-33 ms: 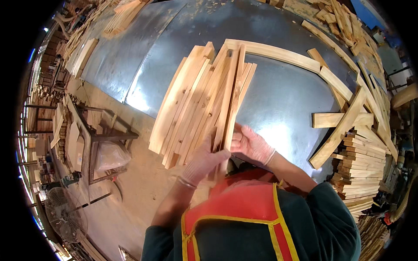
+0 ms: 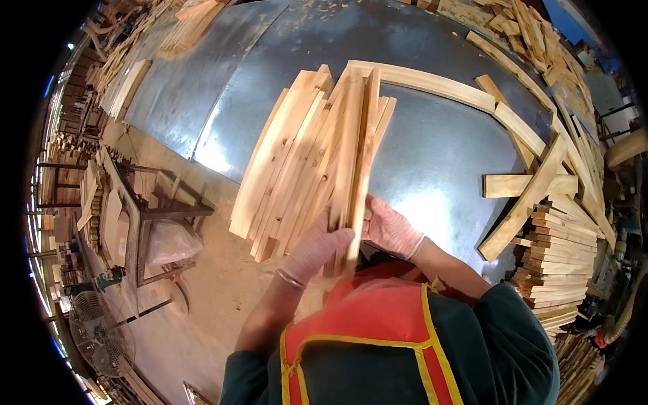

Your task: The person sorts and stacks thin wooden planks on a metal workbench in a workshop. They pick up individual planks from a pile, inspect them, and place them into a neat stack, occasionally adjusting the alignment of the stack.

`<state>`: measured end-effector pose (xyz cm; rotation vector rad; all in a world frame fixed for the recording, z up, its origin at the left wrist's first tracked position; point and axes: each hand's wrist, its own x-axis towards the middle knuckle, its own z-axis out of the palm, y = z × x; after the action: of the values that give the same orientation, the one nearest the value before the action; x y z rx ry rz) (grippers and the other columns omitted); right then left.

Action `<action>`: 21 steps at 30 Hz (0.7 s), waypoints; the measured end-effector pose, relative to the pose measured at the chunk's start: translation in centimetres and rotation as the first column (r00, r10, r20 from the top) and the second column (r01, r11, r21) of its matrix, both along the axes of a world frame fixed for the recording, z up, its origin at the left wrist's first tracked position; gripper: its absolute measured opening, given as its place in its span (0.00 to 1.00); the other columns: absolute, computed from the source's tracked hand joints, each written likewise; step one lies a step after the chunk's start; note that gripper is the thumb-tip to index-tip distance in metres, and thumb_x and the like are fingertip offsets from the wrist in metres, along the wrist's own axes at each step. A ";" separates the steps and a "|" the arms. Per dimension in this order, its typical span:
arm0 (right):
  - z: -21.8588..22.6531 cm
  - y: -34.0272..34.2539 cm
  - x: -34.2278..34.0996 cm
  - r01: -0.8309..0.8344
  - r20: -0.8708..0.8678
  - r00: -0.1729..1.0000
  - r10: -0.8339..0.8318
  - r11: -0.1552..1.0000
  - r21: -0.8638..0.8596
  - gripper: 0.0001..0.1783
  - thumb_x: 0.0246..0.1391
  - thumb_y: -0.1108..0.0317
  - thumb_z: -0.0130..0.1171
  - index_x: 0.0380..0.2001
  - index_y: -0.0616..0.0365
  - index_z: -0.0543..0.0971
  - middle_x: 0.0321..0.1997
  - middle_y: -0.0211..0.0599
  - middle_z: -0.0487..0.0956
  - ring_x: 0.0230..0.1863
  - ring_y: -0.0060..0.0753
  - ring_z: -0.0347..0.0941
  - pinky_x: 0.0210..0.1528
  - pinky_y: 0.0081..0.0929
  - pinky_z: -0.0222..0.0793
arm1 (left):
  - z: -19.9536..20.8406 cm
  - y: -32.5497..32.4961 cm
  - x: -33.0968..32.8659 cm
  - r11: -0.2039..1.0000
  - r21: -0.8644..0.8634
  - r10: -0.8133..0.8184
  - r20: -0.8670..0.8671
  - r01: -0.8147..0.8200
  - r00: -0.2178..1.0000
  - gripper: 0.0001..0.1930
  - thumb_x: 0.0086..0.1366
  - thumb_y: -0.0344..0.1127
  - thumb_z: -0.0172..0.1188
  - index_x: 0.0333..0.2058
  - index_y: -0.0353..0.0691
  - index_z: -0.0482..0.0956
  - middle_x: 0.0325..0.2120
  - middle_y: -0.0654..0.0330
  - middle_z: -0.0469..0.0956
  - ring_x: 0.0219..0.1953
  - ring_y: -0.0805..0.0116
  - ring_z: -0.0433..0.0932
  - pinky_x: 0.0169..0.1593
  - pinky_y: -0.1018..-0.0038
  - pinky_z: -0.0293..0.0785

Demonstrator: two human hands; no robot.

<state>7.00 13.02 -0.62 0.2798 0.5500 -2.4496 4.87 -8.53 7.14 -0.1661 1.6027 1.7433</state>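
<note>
Two long pale wooden strips stand side by side, pointing away from me, in front of my body. My left hand [image 2: 317, 253], in a thin whitish glove, is closed round the near end of the left wooden strip [image 2: 347, 152], thumb on top. At the right side, my gloved right hand [image 2: 393, 231] has its fingers curled against the right wooden strip [image 2: 368, 145]; some fingertips are hidden behind it. Under and left of these strips lies a row of similar wooden strips [image 2: 287, 162], several with dark knots, overhanging the metal table's near edge.
The dark metal table [image 2: 439, 152] carries a long strip [image 2: 425, 82] across its far side. Crossed loose strips [image 2: 526, 196] lie to the right, above a stacked pile [image 2: 557, 263]. At left stand a metal-framed stand [image 2: 142, 229] and a floor fan [image 2: 101, 331].
The left held strip has turned slightly, showing a broader rounded face, and the dark gap beside it looks different. Both hands have shifted only a little.
</note>
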 end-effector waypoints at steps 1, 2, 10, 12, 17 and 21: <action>0.4 -0.4 0.3 0.072 0.032 0.997 -0.073 0.997 0.027 0.38 0.70 0.49 0.62 0.73 0.61 0.66 0.63 0.49 0.81 0.65 0.42 0.78 0.68 0.46 0.74 | -0.3 0.2 -0.7 0.995 0.100 0.002 0.073 -0.010 0.997 0.37 0.64 0.28 0.64 0.72 0.32 0.64 0.59 0.56 0.78 0.56 0.64 0.79 0.59 0.68 0.79; 0.1 0.4 0.4 0.019 0.134 0.991 -0.025 0.999 0.049 0.37 0.65 0.57 0.68 0.70 0.63 0.69 0.62 0.51 0.80 0.64 0.46 0.78 0.69 0.48 0.73 | 0.8 0.3 -0.8 0.990 0.078 0.099 0.179 -0.114 0.979 0.30 0.64 0.28 0.61 0.66 0.32 0.72 0.52 0.56 0.83 0.53 0.63 0.83 0.58 0.67 0.80; 0.5 1.6 0.6 0.012 0.021 1.000 -0.011 1.000 -0.015 0.32 0.57 0.67 0.69 0.64 0.65 0.74 0.57 0.43 0.81 0.59 0.43 0.79 0.65 0.43 0.76 | 1.0 -5.5 -0.8 0.973 0.043 0.225 0.030 -0.226 0.974 0.30 0.61 0.28 0.60 0.64 0.32 0.75 0.50 0.55 0.84 0.51 0.62 0.83 0.58 0.69 0.80; 1.4 2.0 1.3 0.055 0.060 0.996 -0.059 0.996 0.073 0.32 0.56 0.69 0.70 0.63 0.64 0.74 0.57 0.42 0.81 0.59 0.43 0.79 0.64 0.43 0.76 | 1.6 -5.2 -1.0 0.970 -0.004 0.243 0.006 -0.243 0.970 0.30 0.62 0.28 0.59 0.64 0.32 0.75 0.50 0.56 0.84 0.50 0.64 0.83 0.57 0.70 0.79; 2.1 5.1 1.9 0.177 0.054 0.981 -0.189 0.969 0.172 0.31 0.55 0.71 0.73 0.62 0.58 0.75 0.56 0.38 0.80 0.58 0.41 0.79 0.63 0.44 0.79 | -1.7 -5.8 -1.9 0.980 -0.107 0.166 -0.008 -0.166 0.986 0.28 0.62 0.26 0.56 0.62 0.32 0.76 0.48 0.57 0.84 0.47 0.67 0.83 0.52 0.72 0.80; 1.5 9.3 4.8 0.136 0.136 0.973 -0.184 0.944 0.302 0.35 0.54 0.75 0.72 0.66 0.57 0.74 0.61 0.38 0.80 0.62 0.39 0.78 0.66 0.41 0.76 | -2.6 -6.4 -2.0 0.939 -0.338 0.093 0.074 -0.063 0.993 0.24 0.59 0.26 0.58 0.56 0.32 0.78 0.41 0.57 0.83 0.40 0.68 0.82 0.44 0.72 0.81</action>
<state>11.84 22.29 0.92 0.6632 0.8454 -2.4665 2.89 -14.91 4.50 -0.4708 1.8377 1.4844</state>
